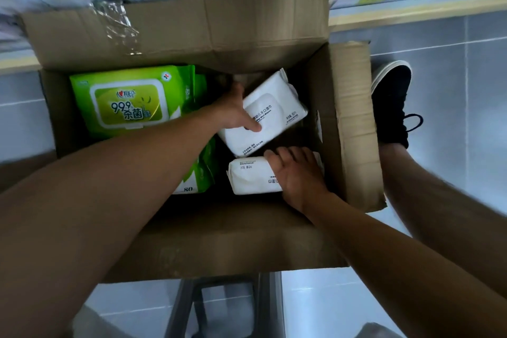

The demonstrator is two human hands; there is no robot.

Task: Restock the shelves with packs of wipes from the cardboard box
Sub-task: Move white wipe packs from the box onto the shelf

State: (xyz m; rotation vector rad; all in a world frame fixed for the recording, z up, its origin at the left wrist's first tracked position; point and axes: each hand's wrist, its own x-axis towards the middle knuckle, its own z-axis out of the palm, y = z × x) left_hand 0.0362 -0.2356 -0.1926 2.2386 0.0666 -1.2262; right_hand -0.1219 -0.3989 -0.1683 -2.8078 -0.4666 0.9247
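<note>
An open cardboard box [354,129] stands below me with packs of wipes inside. My left hand [233,111] grips a tilted white pack [277,115] at its left edge, thumb on top. Closer to me, my right hand [299,173] lies over a second white pack [252,178], fingers curled over its right side. A green pack [129,101] lies flat at the box's left, with another green pack [200,173] partly hidden under my left forearm.
The box's far flap [192,30] stands up against a low shelf edge [411,8] that holds plastic-wrapped goods. A foot in a black shoe [392,107] rests on the grey tiled floor right of the box. A grey stool [227,307] sits beneath the box.
</note>
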